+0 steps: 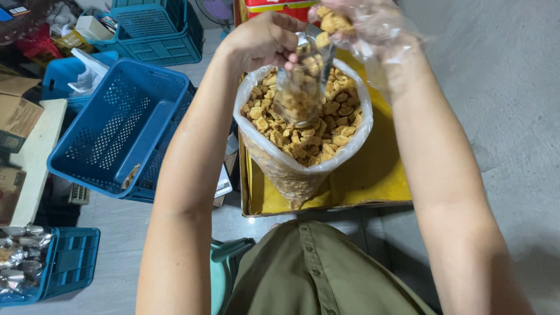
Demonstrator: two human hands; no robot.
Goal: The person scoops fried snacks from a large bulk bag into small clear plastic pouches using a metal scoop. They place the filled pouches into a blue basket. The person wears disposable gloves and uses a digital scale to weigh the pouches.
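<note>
Grey tiled floor (501,87), stacked blue crates (122,128)

Crate (119,125) left of snack bag (303,146)

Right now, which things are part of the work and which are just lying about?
In use: left hand holding small clear pouch; gloved right hand with snack pieces; big snack bag.
Lying about: blue crates; cardboard box; foil packets.

Bare left hand (265,39), bare forearms without sleeves, right hand (350,23) in a thin, clear, crinkled plastic glove, olive-green buttoned garment (315,274) at the near edge, small round matching buttons
</note>
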